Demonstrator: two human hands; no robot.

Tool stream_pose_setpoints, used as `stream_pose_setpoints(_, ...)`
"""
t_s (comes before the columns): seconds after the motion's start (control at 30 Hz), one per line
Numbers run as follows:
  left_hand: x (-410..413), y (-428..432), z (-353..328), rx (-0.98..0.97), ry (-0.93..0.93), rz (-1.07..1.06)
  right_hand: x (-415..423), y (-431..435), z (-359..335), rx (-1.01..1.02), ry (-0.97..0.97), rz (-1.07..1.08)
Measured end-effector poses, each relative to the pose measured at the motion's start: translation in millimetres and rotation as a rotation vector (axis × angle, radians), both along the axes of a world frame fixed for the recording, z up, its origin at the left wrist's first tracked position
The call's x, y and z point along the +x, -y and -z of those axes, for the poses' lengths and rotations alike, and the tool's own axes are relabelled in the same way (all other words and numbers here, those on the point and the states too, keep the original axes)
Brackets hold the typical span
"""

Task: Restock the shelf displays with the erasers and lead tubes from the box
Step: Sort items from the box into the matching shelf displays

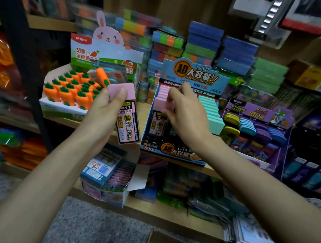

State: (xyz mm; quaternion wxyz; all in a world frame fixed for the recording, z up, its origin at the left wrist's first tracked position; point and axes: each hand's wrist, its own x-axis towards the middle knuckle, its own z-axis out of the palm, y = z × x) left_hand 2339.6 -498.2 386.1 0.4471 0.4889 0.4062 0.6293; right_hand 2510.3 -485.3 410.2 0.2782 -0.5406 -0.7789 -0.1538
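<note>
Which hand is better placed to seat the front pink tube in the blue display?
Right. The right hand pinches the front tube in the display, over its pink row; the left hand is beside the display, holding a spare tube.

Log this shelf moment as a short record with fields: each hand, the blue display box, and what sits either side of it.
Left hand: left hand holds a pink lead tube in the air, in front of the carrot display
Right hand: right hand pinches a second pink tube at the near end of the pink row
Box: blue display box on the wooden shelf; pink row on its left, teal row on its right
Neighbours: carrot display to the left, purple display to the right
</note>
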Motion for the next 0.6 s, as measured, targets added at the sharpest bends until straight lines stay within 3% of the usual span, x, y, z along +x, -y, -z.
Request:
stream_pose_setpoints(0.13, 9, -1, 3, -0.023, -0.014, 0.057, 7, 2, -10, -0.028, 0.027, -0.023)
stream_pose_setpoints(0.27, 19, 3, 2, -0.022, 0.008, 0.157, -6, 18, -23, -0.3, -0.5, -0.292)
stream_pose_setpoints(0.43, 23, 7, 1, -0.005, -0.021, 0.199, -13, 26, -26, -0.423, -0.639, -0.35)
stream_pose_setpoints(0.5, 17, 7, 2, 0.049, -0.131, 0.157, -6, 26, -31, -0.371, -0.629, -0.318)
stream_pose_setpoints(0.6, 1, 7, 11, 0.129, -0.54, 0.06, 7, 23, -38, -0.278, -0.673, -0.251)
